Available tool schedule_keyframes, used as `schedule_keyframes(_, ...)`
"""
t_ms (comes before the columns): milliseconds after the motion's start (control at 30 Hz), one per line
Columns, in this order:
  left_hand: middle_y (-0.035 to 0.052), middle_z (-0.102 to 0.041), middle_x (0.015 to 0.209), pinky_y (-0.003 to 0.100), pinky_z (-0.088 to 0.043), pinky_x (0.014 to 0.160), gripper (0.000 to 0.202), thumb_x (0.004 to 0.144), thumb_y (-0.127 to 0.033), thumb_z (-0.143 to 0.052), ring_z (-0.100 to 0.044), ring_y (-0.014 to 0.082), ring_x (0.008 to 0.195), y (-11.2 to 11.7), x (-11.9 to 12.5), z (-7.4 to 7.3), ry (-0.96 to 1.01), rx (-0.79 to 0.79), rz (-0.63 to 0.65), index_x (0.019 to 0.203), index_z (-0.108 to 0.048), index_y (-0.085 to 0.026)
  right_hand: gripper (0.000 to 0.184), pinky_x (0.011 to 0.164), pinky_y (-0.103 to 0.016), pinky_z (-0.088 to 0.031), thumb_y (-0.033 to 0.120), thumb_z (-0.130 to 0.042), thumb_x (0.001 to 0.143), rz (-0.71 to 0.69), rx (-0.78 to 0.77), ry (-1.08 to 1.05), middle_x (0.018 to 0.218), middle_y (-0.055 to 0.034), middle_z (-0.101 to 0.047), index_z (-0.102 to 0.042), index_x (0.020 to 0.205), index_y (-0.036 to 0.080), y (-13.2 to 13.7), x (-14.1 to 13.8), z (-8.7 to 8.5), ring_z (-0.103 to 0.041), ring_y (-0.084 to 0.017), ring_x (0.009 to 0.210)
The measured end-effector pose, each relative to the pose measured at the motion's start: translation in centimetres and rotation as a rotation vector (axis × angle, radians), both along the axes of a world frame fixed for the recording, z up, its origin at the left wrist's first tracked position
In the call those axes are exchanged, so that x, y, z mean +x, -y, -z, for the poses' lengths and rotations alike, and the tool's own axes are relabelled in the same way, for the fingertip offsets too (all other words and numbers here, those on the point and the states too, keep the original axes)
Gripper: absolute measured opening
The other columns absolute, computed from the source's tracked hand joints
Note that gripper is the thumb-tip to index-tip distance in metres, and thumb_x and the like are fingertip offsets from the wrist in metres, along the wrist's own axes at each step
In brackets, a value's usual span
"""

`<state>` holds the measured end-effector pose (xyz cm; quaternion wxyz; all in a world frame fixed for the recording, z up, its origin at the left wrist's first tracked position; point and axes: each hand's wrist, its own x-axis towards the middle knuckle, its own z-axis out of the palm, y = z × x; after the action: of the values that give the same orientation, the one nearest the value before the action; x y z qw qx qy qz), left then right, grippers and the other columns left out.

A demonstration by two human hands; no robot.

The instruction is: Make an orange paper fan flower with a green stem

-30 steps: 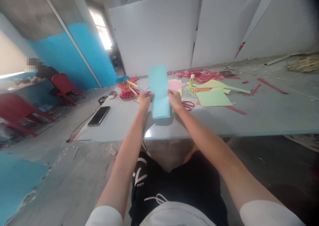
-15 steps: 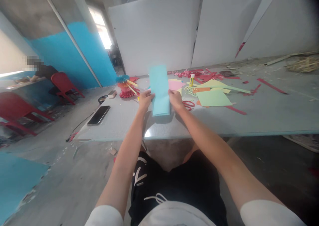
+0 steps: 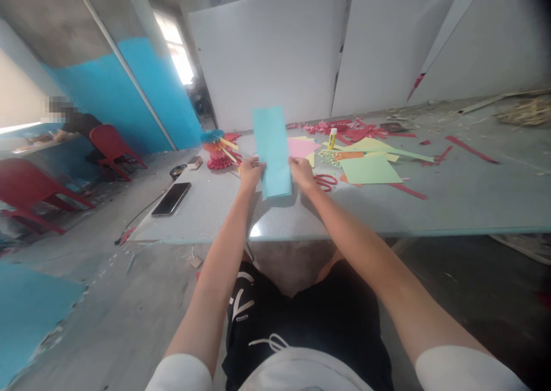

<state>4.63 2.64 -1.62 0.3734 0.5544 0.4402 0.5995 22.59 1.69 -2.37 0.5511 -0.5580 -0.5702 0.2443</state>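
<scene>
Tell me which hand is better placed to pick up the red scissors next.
Right, most likely. The right hand holds the blue paper by its right edge, with the red scissors just beside it. The left hand holds the opposite edge, farther off, with the paper between it and the scissors.

"Where's the paper strip (image 3: 271,150)?"

"Between the left hand (image 3: 250,173) and right hand (image 3: 302,173), above the worktop (image 3: 206,219)."

"Left of that?"

"A phone (image 3: 171,199) near the front edge, a paper rosette (image 3: 219,154) farther back."

"And right?"

"Scissors (image 3: 325,181) just beside the hand, loose sheets (image 3: 368,170) past them, a glue stick (image 3: 331,139) behind, upright, I think."
</scene>
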Motion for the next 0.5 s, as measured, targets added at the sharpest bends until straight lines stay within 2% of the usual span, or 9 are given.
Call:
schedule_keyframes(167,0.0059,-0.073,0.079,0.031,-0.052,0.068,0.03,0.066,-0.021,-0.076,-0.065,0.0174,0.067,-0.1,0.08,0.06,0.005,-0.108,0.082,0.095,-0.073,-0.014,0.039,0.061,-0.029,-0.025,0.036,-0.048,0.096,0.05,0.036,0.033,0.058,0.0034,-0.043,-0.039,0.06,0.024,0.11,0.26,-0.16,-0.034,-0.014,0.06)
schedule_keyframes(333,0.0059,-0.074,0.08,0.028,-0.052,0.066,0.028,0.067,-0.02,-0.076,-0.065,0.0159,0.068,-0.4,-0.06,0.36,0.006,-0.016,0.05,0.094,-0.072,-0.015,0.042,0.061,-0.029,-0.025,0.037,-0.05,0.096,0.004,-0.035,0.005,0.054,0.0047,-0.037,-0.04,0.058,0.024,0.33,0.21,-0.2,-0.034,-0.014,0.059)
schedule_keyframes(500,0.0046,-0.072,0.076,0.027,-0.05,0.061,0.031,0.065,-0.021,-0.077,-0.063,0.0149,0.063,-0.41,-0.09,0.33,-0.004,-0.085,0.104,0.095,-0.072,-0.015,0.04,0.063,-0.029,-0.026,0.033,-0.05,0.096,0.053,-0.013,0.018,0.057,0.0039,-0.043,-0.04,0.058,0.023,0.64,0.23,-0.59,-0.035,-0.014,0.059)
